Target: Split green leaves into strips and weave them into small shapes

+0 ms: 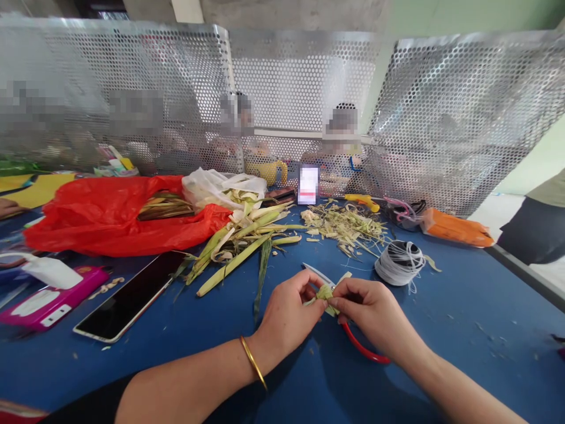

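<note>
Between my two hands is a small knotted piece of pale green husk [325, 293]. My left hand [291, 303], with a gold bangle on its wrist, pinches it from the left with thumb and forefinger. From the other side my right hand [368, 303] grips the same piece with its fingertips. Behind and below it lie scissors with red handles [364, 351], their blades pointing up and left; my hands cover part of them. A spool of white cord [399, 263] stands to the right of my right hand.
Long husk strips [241, 247] lie by a red plastic bag [97, 218]. Husk scraps [348, 227] are heaped beyond my hands, before a propped lit phone [308, 184]. A dark phone [132, 297] and magenta power bank [53, 300] lie left. A perforated metal screen [304, 76] closes off the back.
</note>
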A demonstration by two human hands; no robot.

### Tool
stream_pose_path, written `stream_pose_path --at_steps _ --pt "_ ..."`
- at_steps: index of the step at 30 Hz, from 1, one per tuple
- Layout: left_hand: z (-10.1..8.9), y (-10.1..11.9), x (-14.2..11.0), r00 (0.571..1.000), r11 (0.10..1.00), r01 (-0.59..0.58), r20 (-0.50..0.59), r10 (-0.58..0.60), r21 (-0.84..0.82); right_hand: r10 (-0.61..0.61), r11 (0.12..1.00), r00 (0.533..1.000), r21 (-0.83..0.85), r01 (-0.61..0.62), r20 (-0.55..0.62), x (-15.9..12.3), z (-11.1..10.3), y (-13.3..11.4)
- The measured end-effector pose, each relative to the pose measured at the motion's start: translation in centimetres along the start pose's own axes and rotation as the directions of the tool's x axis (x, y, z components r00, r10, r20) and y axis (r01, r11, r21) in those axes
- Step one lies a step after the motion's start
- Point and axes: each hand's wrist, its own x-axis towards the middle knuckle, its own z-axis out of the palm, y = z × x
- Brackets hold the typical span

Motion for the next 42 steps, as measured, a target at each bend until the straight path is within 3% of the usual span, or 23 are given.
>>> stream_pose_path --at_steps 8,18,28,35,42 --pt "0.12 0.81 0.05 0.994 0.988 0.105 0.02 -0.103 -0.117 0.026 1.0 0.999 -0.015 -0.026 0.025 -0.1 -0.16 -0.54" --pt "0.07 0.64 -0.07 0.995 0.995 0.088 0.043 -0.087 -0.037 0.049 0.998 0.998 0.034 -0.05 0.048 0.04 -0.14 -0.39" --pt "0.18 0.6 -0.13 0.991 0.99 0.127 0.052 -0.124 -0.058 0.081 0.996 0.988 -0.043 -0.076 0.133 0.25 -0.82 -0.1" --pt "0.11 0.07 -0.24 1.0 0.993 0.015 0.022 -0.017 0.119 0.097 0.993 0.993 -0.069 -0.093 0.063 0.06 -0.53 -0.55" --pt "0.05 0.16 -0.44 1.0 0.983 -0.005 0.031 -0.001 0.185 0.072 0.993 0.997 0.094 -0.073 0.018 0.19 0.0 0.2"
